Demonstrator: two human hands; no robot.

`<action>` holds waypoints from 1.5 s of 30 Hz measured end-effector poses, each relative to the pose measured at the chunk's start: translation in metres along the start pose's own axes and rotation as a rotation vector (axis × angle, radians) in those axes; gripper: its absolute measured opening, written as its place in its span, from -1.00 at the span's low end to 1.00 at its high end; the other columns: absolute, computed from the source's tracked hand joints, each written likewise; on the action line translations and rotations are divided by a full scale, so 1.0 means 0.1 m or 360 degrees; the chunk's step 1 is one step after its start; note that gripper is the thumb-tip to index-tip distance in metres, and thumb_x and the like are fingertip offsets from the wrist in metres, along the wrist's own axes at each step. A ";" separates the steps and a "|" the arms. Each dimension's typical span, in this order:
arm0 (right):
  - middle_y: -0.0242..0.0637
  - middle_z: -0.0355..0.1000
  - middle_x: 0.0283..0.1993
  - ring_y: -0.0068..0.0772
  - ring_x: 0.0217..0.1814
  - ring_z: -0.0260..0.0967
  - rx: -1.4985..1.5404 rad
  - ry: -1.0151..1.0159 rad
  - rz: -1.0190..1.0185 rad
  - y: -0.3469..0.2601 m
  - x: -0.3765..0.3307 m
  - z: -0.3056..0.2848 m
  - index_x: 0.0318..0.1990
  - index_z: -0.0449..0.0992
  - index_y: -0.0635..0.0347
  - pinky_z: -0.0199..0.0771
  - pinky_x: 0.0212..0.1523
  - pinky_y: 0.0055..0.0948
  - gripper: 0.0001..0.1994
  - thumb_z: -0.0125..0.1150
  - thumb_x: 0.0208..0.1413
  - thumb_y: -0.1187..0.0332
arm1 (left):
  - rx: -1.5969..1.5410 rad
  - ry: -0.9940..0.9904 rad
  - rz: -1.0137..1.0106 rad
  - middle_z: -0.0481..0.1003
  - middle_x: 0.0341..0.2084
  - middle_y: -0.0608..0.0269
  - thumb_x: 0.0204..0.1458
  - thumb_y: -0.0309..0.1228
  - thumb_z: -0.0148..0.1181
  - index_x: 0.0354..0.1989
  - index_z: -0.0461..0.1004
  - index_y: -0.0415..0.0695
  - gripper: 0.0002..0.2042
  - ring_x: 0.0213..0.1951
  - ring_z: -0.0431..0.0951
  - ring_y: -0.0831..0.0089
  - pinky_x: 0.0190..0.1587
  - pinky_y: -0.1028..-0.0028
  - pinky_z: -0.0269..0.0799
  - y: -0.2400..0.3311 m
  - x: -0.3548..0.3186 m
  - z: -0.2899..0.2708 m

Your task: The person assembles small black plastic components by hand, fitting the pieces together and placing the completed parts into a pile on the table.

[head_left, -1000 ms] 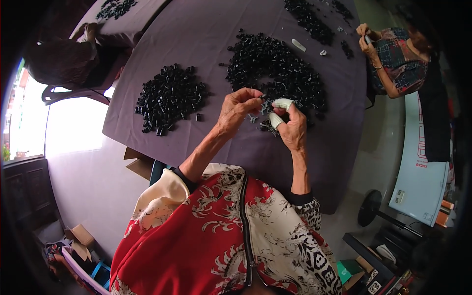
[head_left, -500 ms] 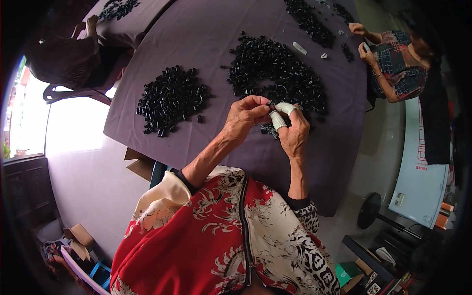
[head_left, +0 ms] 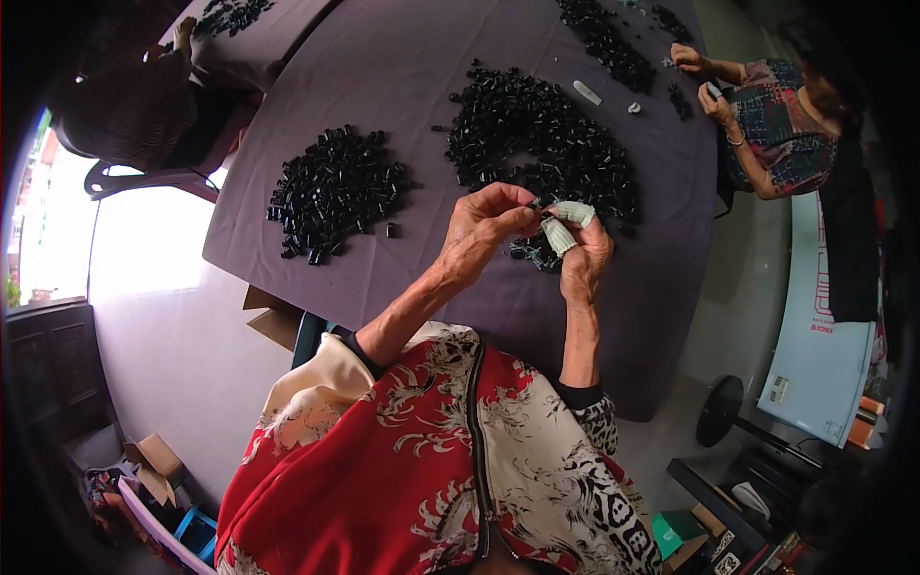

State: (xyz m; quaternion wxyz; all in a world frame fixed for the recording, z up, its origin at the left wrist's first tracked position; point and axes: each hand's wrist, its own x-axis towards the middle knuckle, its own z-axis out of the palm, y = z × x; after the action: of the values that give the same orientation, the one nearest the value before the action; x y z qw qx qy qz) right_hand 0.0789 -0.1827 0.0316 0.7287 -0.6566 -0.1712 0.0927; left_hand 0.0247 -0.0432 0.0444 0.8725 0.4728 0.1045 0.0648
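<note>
My left hand [head_left: 482, 230] and my right hand [head_left: 579, 251] meet above a round table covered with a purple-grey cloth [head_left: 412, 67]. Between the fingertips of both hands sits a small black part [head_left: 535, 205]. Pale finger guards [head_left: 567, 224] cover my right thumb and forefinger. Just beyond my hands lies a big heap of small black parts [head_left: 544, 144]. A second heap of the same parts [head_left: 335, 190] lies to my left.
Another person [head_left: 767, 125] sits at the far right of the table, hands near another row of black parts [head_left: 606, 40]. A dark chair [head_left: 134, 125] stands at the left. Cardboard boxes [head_left: 153, 462] lie on the floor at the lower left, and a white board [head_left: 819, 345] leans at the right.
My hands have risen slightly and closed together, left fingertips now meeting the right ones on a small black part. The other person's hands have shifted a little.
</note>
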 end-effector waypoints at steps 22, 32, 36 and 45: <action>-0.24 0.44 -0.32 -0.36 -0.31 0.41 -0.0637 -0.0165 -0.0588 -0.36 0.17 -0.04 -0.29 0.45 0.30 0.40 -0.27 -0.53 -0.77 0.05 -0.17 0.70 | 0.0357 0.0013 -0.0018 0.47 -0.52 0.34 0.00 -0.51 0.08 -0.31 0.43 -0.27 -0.89 -0.43 0.41 0.65 -0.28 0.61 0.34 0.02 -0.02 0.06; -0.22 0.44 -0.34 -0.28 -0.33 0.42 -0.0852 -0.0227 -0.0719 -0.37 0.17 -0.02 -0.31 0.46 0.31 0.41 -0.32 -0.47 -0.76 0.04 -0.21 0.67 | 0.0404 0.0034 -0.0015 0.47 -0.51 0.34 0.00 -0.50 0.10 -0.27 0.44 -0.28 -0.85 -0.44 0.40 0.66 -0.32 0.63 0.33 0.03 -0.04 0.07; -0.21 0.43 -0.35 -0.27 -0.34 0.42 -0.0866 -0.0258 -0.0653 -0.36 0.17 -0.02 -0.31 0.45 0.32 0.41 -0.32 -0.46 -0.77 0.04 -0.21 0.67 | 0.0352 0.0039 0.0004 0.48 -0.52 0.30 0.00 -0.50 0.11 -0.26 0.45 -0.31 -0.83 -0.45 0.41 0.64 -0.32 0.62 0.34 -0.01 -0.02 0.04; -0.20 0.41 -0.36 -0.21 -0.35 0.41 -0.0985 -0.0341 -0.0631 -0.35 0.21 -0.01 -0.32 0.45 0.32 0.42 -0.33 -0.43 -0.78 0.03 -0.21 0.67 | 0.0504 0.0058 -0.0046 0.50 -0.52 0.25 -0.01 -0.47 0.13 -0.26 0.45 -0.33 -0.81 -0.46 0.46 0.60 -0.33 0.59 0.39 -0.02 -0.03 0.02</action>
State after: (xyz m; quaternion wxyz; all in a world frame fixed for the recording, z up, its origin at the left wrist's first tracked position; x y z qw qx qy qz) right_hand 0.0951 -0.1801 0.0690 0.4777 -0.7863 -0.3901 -0.0380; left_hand 0.0227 -0.0465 0.0444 0.7859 0.6017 0.1359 0.0435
